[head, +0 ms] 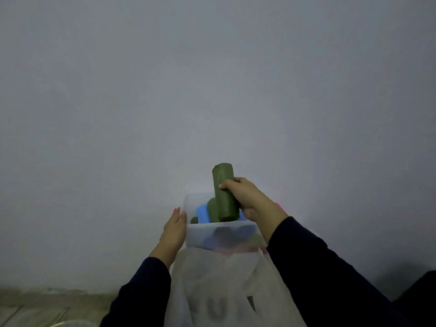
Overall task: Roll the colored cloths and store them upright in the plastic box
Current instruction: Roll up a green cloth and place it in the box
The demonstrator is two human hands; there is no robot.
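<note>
A translucent plastic box stands in front of me, low in the middle of the view. My right hand grips a rolled green cloth, held almost upright with its lower end just above the box's opening. Inside the box stand another green roll, a blue roll and the top of a small green roll; more colours show dimly through the near wall. My left hand lies flat against the box's left side, fingers straight.
A plain grey wall fills most of the view behind the box. A whitish translucent bag with dark letters lies under and in front of the box. A wooden floor strip shows at the lower left.
</note>
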